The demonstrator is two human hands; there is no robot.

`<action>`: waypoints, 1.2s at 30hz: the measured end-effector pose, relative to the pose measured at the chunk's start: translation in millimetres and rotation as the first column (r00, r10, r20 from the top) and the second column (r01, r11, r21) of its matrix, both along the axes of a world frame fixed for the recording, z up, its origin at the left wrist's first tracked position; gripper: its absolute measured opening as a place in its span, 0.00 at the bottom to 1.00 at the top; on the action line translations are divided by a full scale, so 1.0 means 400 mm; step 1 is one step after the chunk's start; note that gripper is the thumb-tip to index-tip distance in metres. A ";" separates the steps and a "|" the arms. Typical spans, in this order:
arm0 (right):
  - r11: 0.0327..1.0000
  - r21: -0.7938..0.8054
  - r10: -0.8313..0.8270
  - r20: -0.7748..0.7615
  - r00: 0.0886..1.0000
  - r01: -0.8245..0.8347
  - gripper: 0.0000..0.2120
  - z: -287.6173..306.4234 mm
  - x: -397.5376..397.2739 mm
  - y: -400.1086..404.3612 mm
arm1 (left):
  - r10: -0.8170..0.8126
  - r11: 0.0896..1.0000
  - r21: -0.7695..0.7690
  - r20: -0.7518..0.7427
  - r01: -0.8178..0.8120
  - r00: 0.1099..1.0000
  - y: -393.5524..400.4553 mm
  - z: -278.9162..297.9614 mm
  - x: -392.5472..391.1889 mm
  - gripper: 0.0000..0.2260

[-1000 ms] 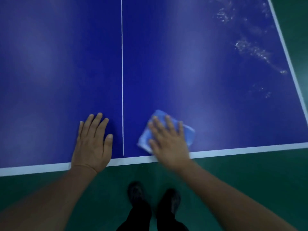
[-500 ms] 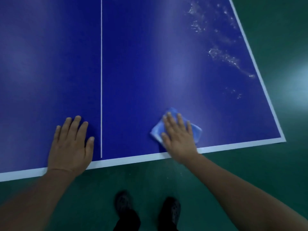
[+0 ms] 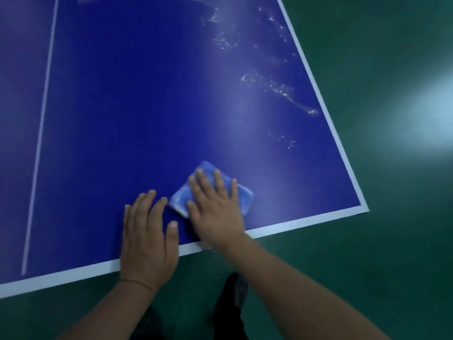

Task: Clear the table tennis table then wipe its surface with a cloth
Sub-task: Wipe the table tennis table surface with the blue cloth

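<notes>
The blue table tennis table [image 3: 137, 114] fills most of the view, with a white centre line at the left and white edge lines. A folded light blue cloth [image 3: 245, 198] lies near the table's near right corner. My right hand [image 3: 215, 209] presses flat on the cloth with straight, spread fingers. My left hand [image 3: 148, 241] rests flat on the table just left of the cloth, by the near edge. Wet streaks and droplets [image 3: 277, 89] glisten on the surface toward the right edge.
Green floor [image 3: 380, 217] surrounds the table on the right and near sides, with a bright light patch at the far right. My dark shoes [image 3: 232, 288] stand on the floor just below the near edge.
My right hand has slid the cloth to the right along the near edge. My left hand has moved right, across the centre line, and now lies beside the cloth. The view has shifted toward the table's corner.
</notes>
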State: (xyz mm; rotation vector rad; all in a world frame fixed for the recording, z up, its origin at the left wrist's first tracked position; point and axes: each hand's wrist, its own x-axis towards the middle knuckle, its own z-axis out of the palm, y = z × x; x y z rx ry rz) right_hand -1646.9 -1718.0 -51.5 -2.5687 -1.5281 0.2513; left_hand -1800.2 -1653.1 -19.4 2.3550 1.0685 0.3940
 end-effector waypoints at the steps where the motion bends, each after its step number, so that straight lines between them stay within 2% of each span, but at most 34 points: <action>1: 0.997 -0.013 -0.072 0.035 0.997 0.073 0.28 -0.005 0.079 -0.058 | -0.020 1.000 -0.006 -0.003 0.020 1.000 -0.028 -0.004 0.047 0.26; 3: 0.949 -0.082 -0.298 0.093 0.950 0.306 0.30 -0.005 0.270 -0.196 | -0.063 0.998 -0.023 -0.048 0.062 0.997 -0.077 -0.014 0.138 0.26; 6: 0.789 -0.148 -0.595 0.060 0.802 0.596 0.30 0.012 0.532 -0.363 | -0.088 0.996 -0.016 -0.164 0.087 0.983 -0.131 -0.034 0.238 0.30; 8: 0.693 -0.107 -0.716 0.015 0.698 0.713 0.29 0.013 0.598 -0.392 | -0.070 0.997 0.013 -0.257 0.076 0.964 -0.143 -0.048 0.266 0.31; 9: 0.670 -0.093 -0.739 0.012 0.674 0.736 0.29 0.011 0.591 -0.380 | -0.065 0.997 0.030 -0.297 0.077 0.953 -0.145 -0.054 0.272 0.31; 10: 0.686 -0.076 -0.723 0.039 0.690 0.724 0.29 0.011 0.557 -0.368 | -0.067 0.996 0.038 -0.324 0.084 0.944 -0.147 -0.057 0.273 0.31; 11: 0.756 -0.044 -0.650 0.062 0.757 0.653 0.28 0.008 0.499 -0.359 | -0.067 0.996 0.040 -0.336 0.085 0.940 -0.148 -0.059 0.273 0.31; 13: 0.951 -0.057 -0.295 0.115 0.948 0.303 0.27 -0.008 0.372 -0.379 | -0.052 0.996 0.047 -0.342 0.073 0.938 -0.148 -0.059 0.275 0.31; 14: 0.986 -0.088 -0.134 0.107 0.985 0.144 0.27 -0.007 0.353 -0.403 | -0.052 0.996 0.050 -0.349 0.074 0.936 -0.150 -0.058 0.278 0.31; 15: 0.991 -0.118 -0.054 0.065 0.996 0.061 0.27 0.000 0.387 -0.419 | -0.055 0.995 0.053 -0.353 0.079 0.934 -0.152 -0.059 0.281 0.30; 16: 0.990 -0.125 -0.059 0.051 0.997 0.065 0.28 0.001 0.453 -0.426 | -0.053 0.995 0.056 -0.352 0.078 0.935 -0.152 -0.060 0.283 0.30; 19: 0.934 -0.170 -0.303 0.085 0.949 0.314 0.31 0.012 0.685 -0.409 | -0.055 0.994 0.069 -0.350 0.085 0.935 -0.151 -0.063 0.281 0.30; 21: 0.907 -0.174 -0.382 0.049 0.923 0.385 0.30 0.017 0.775 -0.388 | -0.048 0.994 0.077 -0.349 0.079 0.936 -0.151 -0.060 0.283 0.30; 23: 0.903 -0.139 -0.403 0.046 0.914 0.406 0.30 0.012 0.758 -0.406 | -0.046 0.994 0.073 -0.361 0.078 0.931 -0.153 -0.058 0.285 0.30; 26: 0.918 -0.130 -0.370 0.063 0.927 0.375 0.30 0.013 0.627 -0.535 | -0.045 0.995 0.069 -0.380 0.077 0.924 -0.150 -0.057 0.283 0.30; 29: 0.928 -0.173 -0.336 -0.008 0.942 0.330 0.30 0.018 0.584 -0.613 | -0.050 0.995 0.058 -0.396 0.079 0.917 -0.148 -0.057 0.283 0.30; 32: 0.867 -0.199 -0.461 0.029 0.887 0.457 0.30 0.015 0.686 -0.501 | -0.048 0.996 0.051 -0.392 0.075 0.918 -0.148 -0.060 0.284 0.30; 34: 0.815 -0.190 -0.558 -0.001 0.830 0.548 0.29 0.015 0.733 -0.406 | -0.044 0.996 0.061 -0.386 0.073 0.921 -0.150 -0.059 0.284 0.29; 36: 0.807 -0.164 -0.578 -0.020 0.816 0.568 0.29 0.006 0.707 -0.364 | -0.039 0.995 0.072 -0.387 0.072 0.921 -0.151 -0.060 0.285 0.29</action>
